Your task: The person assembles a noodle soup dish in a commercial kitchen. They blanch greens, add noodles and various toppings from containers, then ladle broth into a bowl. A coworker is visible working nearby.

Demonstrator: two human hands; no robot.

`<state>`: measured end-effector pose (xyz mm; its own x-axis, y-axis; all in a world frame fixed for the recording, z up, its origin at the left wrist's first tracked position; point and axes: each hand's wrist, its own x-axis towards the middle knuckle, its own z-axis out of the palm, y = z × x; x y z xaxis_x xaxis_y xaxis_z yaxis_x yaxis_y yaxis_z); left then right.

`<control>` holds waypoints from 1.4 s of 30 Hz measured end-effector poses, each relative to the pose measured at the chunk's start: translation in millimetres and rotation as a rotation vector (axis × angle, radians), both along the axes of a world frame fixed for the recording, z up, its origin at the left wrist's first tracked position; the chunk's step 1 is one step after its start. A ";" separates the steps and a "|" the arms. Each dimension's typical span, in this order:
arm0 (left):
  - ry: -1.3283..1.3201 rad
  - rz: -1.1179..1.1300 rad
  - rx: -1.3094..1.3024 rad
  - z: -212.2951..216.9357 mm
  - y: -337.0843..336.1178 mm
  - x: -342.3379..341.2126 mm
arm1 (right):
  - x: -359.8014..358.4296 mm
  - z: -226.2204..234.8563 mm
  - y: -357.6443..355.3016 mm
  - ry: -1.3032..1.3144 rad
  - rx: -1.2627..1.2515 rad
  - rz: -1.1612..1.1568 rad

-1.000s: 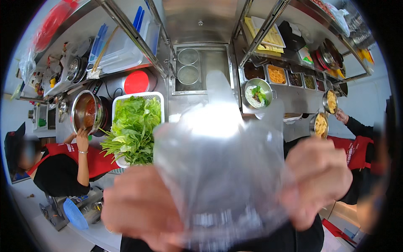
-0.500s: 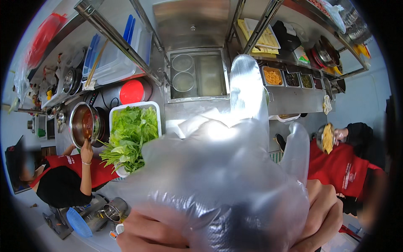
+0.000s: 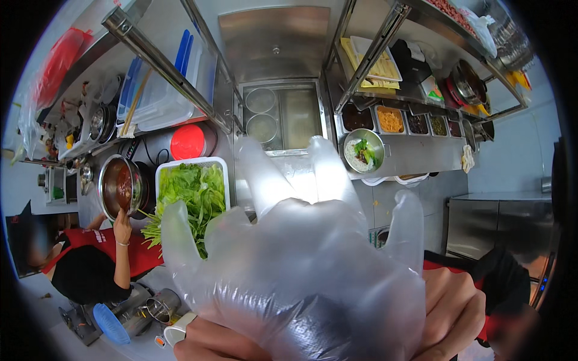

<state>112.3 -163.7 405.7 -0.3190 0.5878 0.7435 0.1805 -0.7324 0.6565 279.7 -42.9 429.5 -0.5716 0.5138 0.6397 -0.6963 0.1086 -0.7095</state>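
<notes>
A clear disposable plastic glove (image 3: 313, 240), puffed out with air, fills the middle of the view. Its fingers stand up and apart, pointing away from me. My left hand (image 3: 220, 342) grips the glove's cuff at the lower left with curled fingers. On the other side of the cuff, my right hand (image 3: 453, 310) is closed, knuckles showing. Both fingertips are hidden behind or in the plastic. Beyond the glove's fingers, a metal bowl (image 3: 374, 141) with white food and green leaves stands at the counter's edge.
A white basket (image 3: 224, 180) of leafy greens (image 3: 191, 186) stands left. Nearby, a co-worker (image 3: 90, 265) holds a pot (image 3: 117, 188). A two-basket boiler (image 3: 280, 117) is ahead, with ingredient trays (image 3: 390, 119) right of it. Another person (image 3: 500, 283) is at lower right. Metal shelf posts (image 3: 165, 66) flank the boiler.
The glove has swelled, and more of its fingers now stand apart. It has shifted off the metal bowl, which now shows. The person at right has moved lower; their bowl of yellow strips is gone from view.
</notes>
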 end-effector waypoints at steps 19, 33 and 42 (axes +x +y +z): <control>-0.129 0.387 -0.558 -138.2 95.6 -1.8 | 10.9 -107.6 71.0 -0.466 -0.262 -0.238; 0.288 0.611 -0.342 -171.6 143.5 84.3 | 22.6 -160.9 119.8 0.115 -0.911 0.199; 0.448 0.627 -0.347 -184.4 175.9 139.8 | 50.7 -175.3 161.9 -0.148 -1.125 0.302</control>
